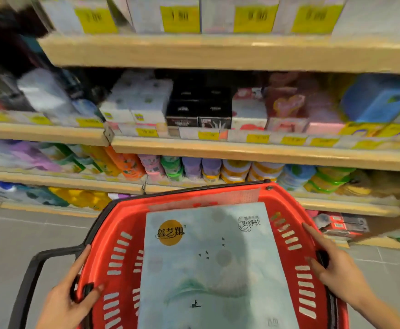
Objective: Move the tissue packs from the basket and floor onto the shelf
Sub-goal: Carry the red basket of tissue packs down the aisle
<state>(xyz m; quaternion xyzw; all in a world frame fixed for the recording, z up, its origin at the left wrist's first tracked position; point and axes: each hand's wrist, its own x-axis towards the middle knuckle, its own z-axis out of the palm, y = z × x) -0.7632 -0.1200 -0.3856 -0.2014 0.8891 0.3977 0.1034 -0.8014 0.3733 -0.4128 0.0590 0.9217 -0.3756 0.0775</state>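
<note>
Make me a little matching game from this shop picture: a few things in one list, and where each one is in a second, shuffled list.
Things:
1. tissue pack
2. left hand
3. right hand
4. black boxes

Places:
A. on the basket's right rim
B. on a middle shelf, among white and pink packs
C. lying inside the red basket
D. on the basket's left rim, by the black handle

Pairs: 1-C, 2-D, 3-A, 4-B

Pale blue tissue pack (pixel 215 264) flat in red basket (pixel 113 236); shelf (pixel 241 148) behind
</note>
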